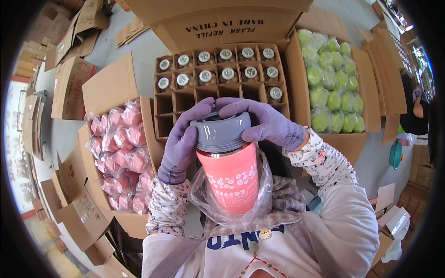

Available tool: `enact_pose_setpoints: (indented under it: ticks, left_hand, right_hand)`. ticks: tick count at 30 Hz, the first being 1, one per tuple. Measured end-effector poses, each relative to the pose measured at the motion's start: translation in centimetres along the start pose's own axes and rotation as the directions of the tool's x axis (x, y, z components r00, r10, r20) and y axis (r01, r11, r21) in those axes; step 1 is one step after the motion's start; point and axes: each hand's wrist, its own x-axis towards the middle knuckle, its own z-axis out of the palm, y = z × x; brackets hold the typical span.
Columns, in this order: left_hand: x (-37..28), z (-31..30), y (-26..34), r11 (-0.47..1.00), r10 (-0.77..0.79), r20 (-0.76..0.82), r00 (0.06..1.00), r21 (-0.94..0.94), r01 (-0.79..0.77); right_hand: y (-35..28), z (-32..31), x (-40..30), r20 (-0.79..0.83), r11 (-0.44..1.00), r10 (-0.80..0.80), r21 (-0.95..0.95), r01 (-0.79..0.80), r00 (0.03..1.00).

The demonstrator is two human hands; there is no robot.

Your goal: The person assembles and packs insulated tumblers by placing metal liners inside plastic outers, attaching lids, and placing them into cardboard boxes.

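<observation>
A pink flask body (227, 177) with a printed coffee pattern stands upright close to my chest. Clear plastic wrap (266, 187) hangs loose around its lower part. On its top sits a grey plastic collar (222, 132), with a narrow metallic band visible beneath it. My left hand (184, 139), in a purple glove, grips the collar's left side. My right hand (264, 121), gloved alike, lies over the collar's right side and top rim. Fingertips of both hands meet near the far rim, partly covering the opening.
Beyond my hands is a divided carton (170, 113) with glass refills (226, 54) in its far cells. Bagged pink parts fill a left carton (118, 73); bagged green parts (335, 87) fill a right one. Flattened cardboard (128, 31) lies on the floor. Another person's arm (418, 107) shows far right.
</observation>
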Motion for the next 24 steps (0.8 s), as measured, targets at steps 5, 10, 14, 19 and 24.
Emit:
enact_pose_setpoints:
  ticks: [5,10,14,19,24]
  left_hand:
    - [-0.5,0.7,-0.2,0.999,0.012,0.001,1.0,-0.051,-0.012]
    - [-1.0,1.2,0.1,0.997,-0.028,-0.043,0.999,-0.077,0.025]
    - [-1.5,2.8,0.1,1.0,-0.001,-0.123,0.992,-0.003,0.001]
    - [-1.8,3.5,0.4,0.989,-0.039,-0.193,0.98,0.133,0.066]
    - [-2.1,2.6,0.3,0.984,-0.018,-0.167,0.986,0.17,0.046]
  right_hand:
    - [-0.3,-0.6,-0.3,0.057,0.999,-0.028,-0.035,0.03,0.998]
    - [-0.2,-1.0,-0.2,0.076,1.0,0.007,0.001,-0.007,0.997]
    - [0.8,-2.6,-0.3,0.162,0.997,-0.012,0.075,0.0,0.987]
    - [0.4,-3.5,-1.2,0.156,0.996,0.081,-0.036,-0.076,0.985]
    - [-2.6,-0.1,-2.2,0.102,0.916,-0.065,-0.387,0.1,0.993]
